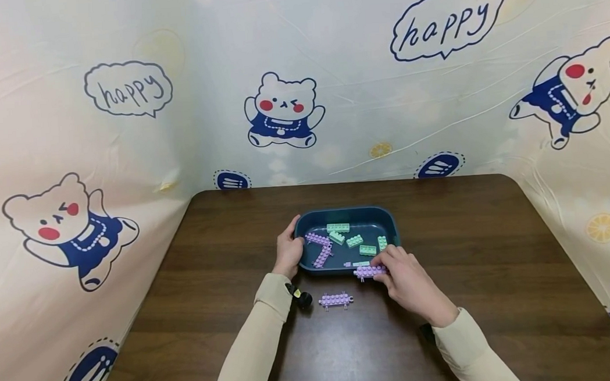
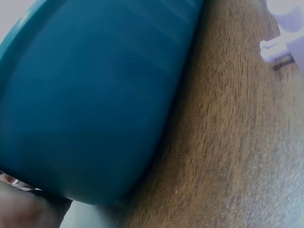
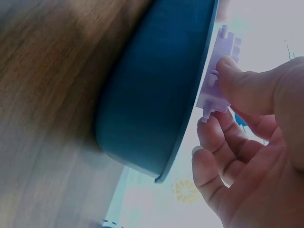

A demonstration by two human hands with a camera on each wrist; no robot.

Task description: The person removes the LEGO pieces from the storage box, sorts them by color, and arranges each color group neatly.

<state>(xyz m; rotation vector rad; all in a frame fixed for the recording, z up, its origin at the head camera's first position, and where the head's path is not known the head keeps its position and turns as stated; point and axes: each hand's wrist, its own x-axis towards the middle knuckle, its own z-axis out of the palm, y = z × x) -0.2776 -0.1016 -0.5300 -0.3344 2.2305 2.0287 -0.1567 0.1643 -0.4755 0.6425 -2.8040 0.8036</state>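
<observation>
Brick (image 1: 367,272), purple, juts left from right hand (image 1: 409,283) pinching it, long axis left-right, by near side of tray (image 1: 359,215) left hand (image 1: 288,252) grips.

In the head view, the right hand (image 1: 411,284) covered the right end of the held purple piece (image 1: 365,272), a dark object (image 1: 427,333) beneath that wrist was mostly hidden, and the left sleeve (image 1: 252,351) and right sleeve (image 1: 474,352) ran off the bottom edge. The left wrist view cropped the blue tray (image 2: 104,90) at top and left, the left hand (image 2: 23,209) to a blurred corner fragment, and the other purple piece (image 2: 295,45) at right. In the right wrist view, the tray's outer wall hid its contents.
</observation>
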